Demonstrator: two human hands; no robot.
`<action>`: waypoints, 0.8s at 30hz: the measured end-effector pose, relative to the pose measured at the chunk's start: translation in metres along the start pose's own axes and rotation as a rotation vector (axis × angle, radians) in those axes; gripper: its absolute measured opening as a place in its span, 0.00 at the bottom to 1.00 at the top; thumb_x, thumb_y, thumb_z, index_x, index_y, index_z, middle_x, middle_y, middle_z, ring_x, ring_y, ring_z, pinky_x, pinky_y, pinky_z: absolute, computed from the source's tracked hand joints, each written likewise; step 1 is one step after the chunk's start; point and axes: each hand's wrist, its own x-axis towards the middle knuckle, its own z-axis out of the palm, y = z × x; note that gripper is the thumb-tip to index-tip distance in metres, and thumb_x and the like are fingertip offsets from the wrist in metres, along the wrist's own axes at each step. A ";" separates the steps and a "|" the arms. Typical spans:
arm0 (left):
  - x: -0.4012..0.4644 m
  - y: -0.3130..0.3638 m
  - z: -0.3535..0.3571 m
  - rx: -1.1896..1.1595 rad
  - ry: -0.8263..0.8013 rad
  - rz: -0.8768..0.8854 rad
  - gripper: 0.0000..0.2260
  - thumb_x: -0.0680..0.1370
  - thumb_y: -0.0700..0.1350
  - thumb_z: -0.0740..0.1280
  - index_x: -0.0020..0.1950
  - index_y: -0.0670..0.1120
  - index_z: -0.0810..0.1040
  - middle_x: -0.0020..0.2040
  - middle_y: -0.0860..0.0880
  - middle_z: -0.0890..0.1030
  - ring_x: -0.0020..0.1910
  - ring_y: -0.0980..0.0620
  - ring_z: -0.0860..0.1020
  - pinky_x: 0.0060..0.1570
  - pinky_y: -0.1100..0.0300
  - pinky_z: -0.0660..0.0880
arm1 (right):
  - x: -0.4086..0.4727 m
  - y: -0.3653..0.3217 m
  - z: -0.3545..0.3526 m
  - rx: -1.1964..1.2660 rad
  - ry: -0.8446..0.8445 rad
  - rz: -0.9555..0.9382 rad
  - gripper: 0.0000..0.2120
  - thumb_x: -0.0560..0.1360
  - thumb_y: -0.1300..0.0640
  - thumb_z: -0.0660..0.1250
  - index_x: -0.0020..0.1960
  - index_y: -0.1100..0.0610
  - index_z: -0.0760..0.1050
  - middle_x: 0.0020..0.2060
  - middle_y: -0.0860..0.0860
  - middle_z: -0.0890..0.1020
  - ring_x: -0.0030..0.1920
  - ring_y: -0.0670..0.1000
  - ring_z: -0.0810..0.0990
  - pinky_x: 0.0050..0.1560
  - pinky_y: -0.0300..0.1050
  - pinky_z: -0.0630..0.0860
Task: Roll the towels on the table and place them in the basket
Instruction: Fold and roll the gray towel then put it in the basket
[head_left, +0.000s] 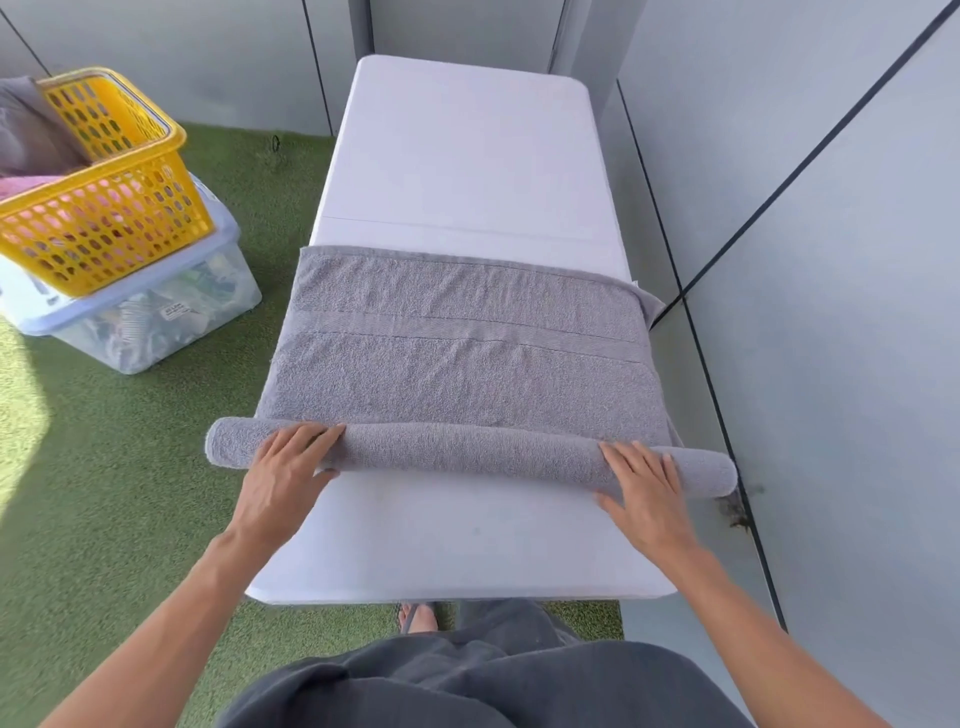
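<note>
While half-rolled, grey towel (467, 332) (roll) beneath both hands (467, 467).

clear plastic bin (156, 322) on green turf (130, 467), grey panelled walls (831, 260)

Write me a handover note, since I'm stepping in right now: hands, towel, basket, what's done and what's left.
Left hand: fingers flat on the roll's left part, pressing, no grip.
Right hand: the same on the right part.
Towel: grey, across the table, near end rolled, the rest still flat.
Basket: yellow, on a clear bin to the left, with cloth already inside.
Done: the roll is started.
Left: finish rolling, then put the towel in the basket.
</note>
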 end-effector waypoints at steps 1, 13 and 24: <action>0.002 0.001 -0.002 0.006 -0.008 -0.016 0.27 0.67 0.41 0.78 0.65 0.44 0.77 0.58 0.47 0.80 0.60 0.43 0.76 0.61 0.47 0.70 | 0.000 -0.001 -0.003 0.012 0.002 -0.003 0.28 0.76 0.47 0.67 0.73 0.52 0.66 0.68 0.47 0.71 0.72 0.53 0.64 0.74 0.55 0.52; 0.013 -0.006 -0.015 -0.183 0.099 0.031 0.16 0.78 0.49 0.67 0.63 0.44 0.79 0.59 0.48 0.80 0.57 0.44 0.77 0.58 0.46 0.74 | 0.008 0.010 -0.016 0.190 0.092 -0.014 0.25 0.78 0.47 0.64 0.73 0.50 0.65 0.69 0.47 0.71 0.71 0.52 0.67 0.71 0.53 0.63; -0.007 -0.013 -0.011 -0.054 -0.117 0.024 0.26 0.69 0.45 0.77 0.67 0.47 0.76 0.61 0.49 0.80 0.61 0.46 0.77 0.62 0.48 0.73 | 0.006 0.002 -0.019 0.017 -0.091 -0.023 0.24 0.76 0.46 0.67 0.69 0.51 0.70 0.62 0.47 0.76 0.65 0.52 0.71 0.65 0.51 0.65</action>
